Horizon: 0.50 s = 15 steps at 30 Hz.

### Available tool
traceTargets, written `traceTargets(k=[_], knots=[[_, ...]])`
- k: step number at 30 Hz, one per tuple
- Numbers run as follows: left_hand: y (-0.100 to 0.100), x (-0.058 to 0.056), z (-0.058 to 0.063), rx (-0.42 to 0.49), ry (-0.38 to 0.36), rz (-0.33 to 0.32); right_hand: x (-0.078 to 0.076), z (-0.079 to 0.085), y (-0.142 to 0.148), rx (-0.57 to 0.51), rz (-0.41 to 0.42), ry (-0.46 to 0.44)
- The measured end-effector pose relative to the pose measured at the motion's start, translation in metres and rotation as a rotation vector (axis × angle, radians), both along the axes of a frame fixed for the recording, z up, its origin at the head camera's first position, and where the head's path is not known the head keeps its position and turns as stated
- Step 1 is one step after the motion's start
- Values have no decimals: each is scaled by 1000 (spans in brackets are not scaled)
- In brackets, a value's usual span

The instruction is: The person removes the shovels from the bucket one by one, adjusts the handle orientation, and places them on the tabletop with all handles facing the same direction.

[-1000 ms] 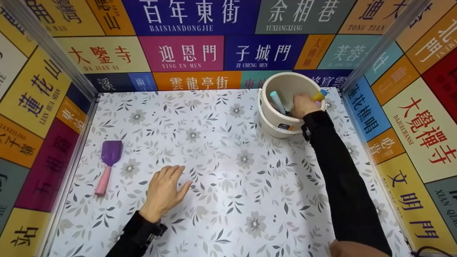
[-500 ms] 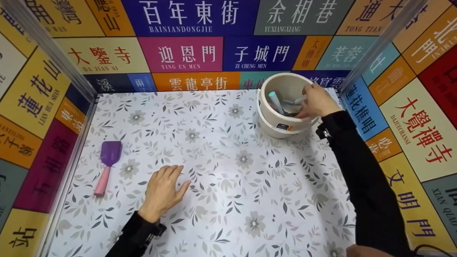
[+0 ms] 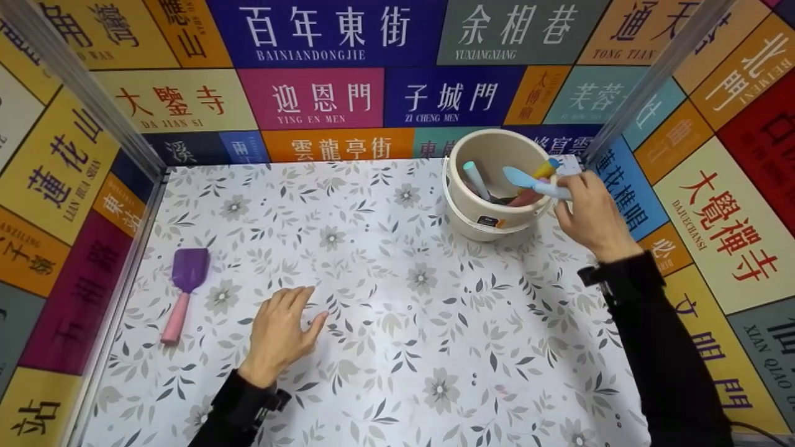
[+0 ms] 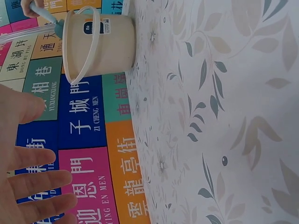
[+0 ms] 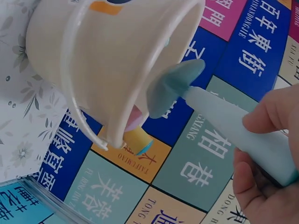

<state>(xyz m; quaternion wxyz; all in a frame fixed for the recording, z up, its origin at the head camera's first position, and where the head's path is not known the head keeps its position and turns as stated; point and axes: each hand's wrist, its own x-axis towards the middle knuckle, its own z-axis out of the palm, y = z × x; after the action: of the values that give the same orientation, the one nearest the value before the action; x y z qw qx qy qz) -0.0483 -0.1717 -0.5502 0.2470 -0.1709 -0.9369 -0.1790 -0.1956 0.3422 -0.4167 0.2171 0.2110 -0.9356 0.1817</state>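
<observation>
Beside one bucket (image 5: pixel 117 51), right fingers (image 5: pixel 246 184) grip one blue tool (image 5: pixel 219 119); left fingers (image 4: pixel 39 183) spread loosely.

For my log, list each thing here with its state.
Light-blue utensil: gripped by right hand
Left hand: fingers spread, empty
Bucket: upright, uncovered
Bucket handle: folded down
Teal-ended handle: tilted inside bucket
Yellow handle: tilted inside bucket
Purple spatula: lying on patterned tabletop

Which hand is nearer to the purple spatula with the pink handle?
Left: the left hand is to the right of the purple spatula; the right hand is farther off, beside the cream bucket.
</observation>
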Motion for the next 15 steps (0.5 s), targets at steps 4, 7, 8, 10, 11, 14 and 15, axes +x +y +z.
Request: traceTargets(k=[4,7,8,10,11,14,15], knots=[[0,0,1,22,5,8,22,-17,3,-65,-11,97],[2,-1,2,36,6,8,36,-29,3,-113,-28,132],[3,-2,3,43,9,7,41,-32,2,-124,-34,144],[5,-3,4,71,14,4,49,-38,1,-138,-40,169],[7,-5,4,90,16,1,52,-40,0,-145,-40,180],[11,-10,5,162,8,-8,61,-46,-4,-153,-33,211],[13,-12,5,188,1,-11,63,-48,-6,-154,-27,223]])
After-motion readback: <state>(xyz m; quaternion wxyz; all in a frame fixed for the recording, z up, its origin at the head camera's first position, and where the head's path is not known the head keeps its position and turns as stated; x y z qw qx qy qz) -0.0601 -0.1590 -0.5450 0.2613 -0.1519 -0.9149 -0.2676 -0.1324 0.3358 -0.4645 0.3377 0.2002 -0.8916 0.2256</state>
